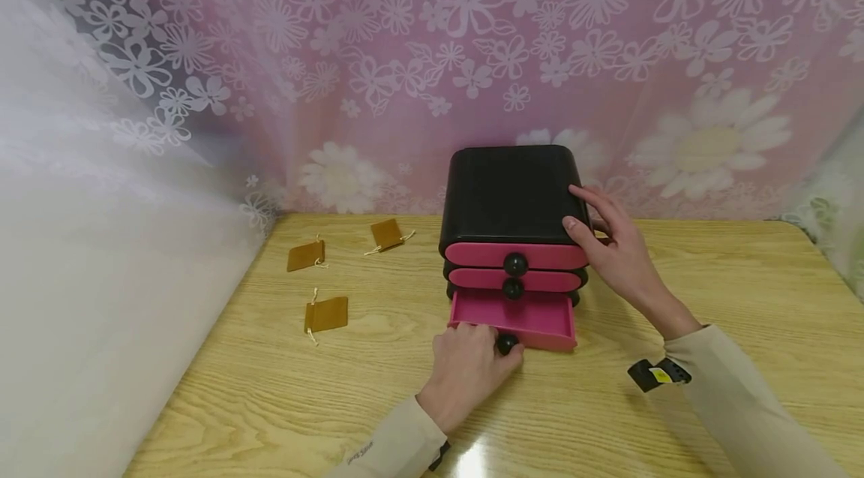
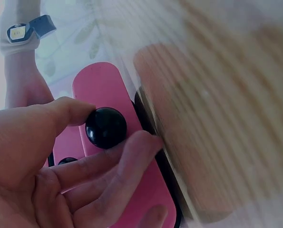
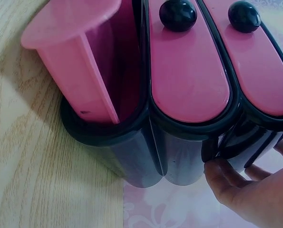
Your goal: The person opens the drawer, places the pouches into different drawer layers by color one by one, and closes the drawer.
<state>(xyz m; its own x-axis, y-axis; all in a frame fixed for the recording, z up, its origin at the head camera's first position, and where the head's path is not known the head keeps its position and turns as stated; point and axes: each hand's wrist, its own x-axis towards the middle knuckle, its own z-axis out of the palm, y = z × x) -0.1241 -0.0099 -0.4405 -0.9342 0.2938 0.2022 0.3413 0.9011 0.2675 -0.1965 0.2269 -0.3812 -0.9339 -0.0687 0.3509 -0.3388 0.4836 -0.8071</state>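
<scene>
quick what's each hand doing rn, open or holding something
Left hand: pinches the bottom drawer's black knob.
Right hand: open, fingers resting on the side of the black drawer box.

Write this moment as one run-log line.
left hand: pinches bottom drawer knob | bottom drawer: pulled out | right hand: holds drawer box

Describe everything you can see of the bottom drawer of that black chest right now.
The bottom drawer is glossy pink plastic with a rounded front and one round black knob. It is the lowest of three in the black drawer chest on the wooden table and stands pulled partway out, while the two above sit closed. Its visible interior looks empty. The left hand pinches the knob between thumb and fingers; the right hand rests on the chest's right side.
</scene>
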